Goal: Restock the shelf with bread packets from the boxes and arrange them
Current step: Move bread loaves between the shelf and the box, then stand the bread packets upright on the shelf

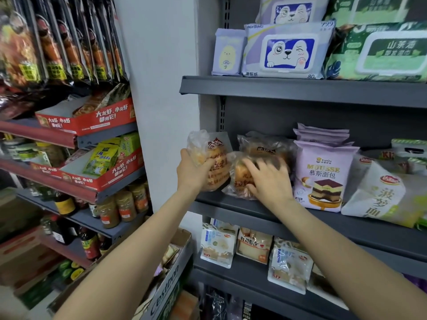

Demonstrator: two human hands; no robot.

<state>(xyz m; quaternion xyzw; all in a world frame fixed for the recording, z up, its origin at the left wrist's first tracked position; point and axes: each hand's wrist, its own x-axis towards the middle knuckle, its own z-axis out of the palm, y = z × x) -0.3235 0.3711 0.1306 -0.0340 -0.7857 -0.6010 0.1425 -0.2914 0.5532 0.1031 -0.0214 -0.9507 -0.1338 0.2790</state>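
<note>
My left hand [193, 169] grips a clear bread packet [217, 158] with a dark label, held upright at the left end of the grey middle shelf [231, 204]. My right hand [269, 179] lies with fingers spread over a second bread packet [238, 179] that rests on the shelf, fingertips curled round its front. A third bread packet [265, 146] sits behind it. A cardboard box [171, 280] with more packets stands open below my left arm.
Purple mousse bread bags [323, 172] and a white-green bag [379, 195] stand to the right on the same shelf. Wet-wipe packs [286, 49] fill the shelf above, small bread packs [219, 245] the shelf below. Sauce bottles and seasoning boxes [87, 121] fill the left rack.
</note>
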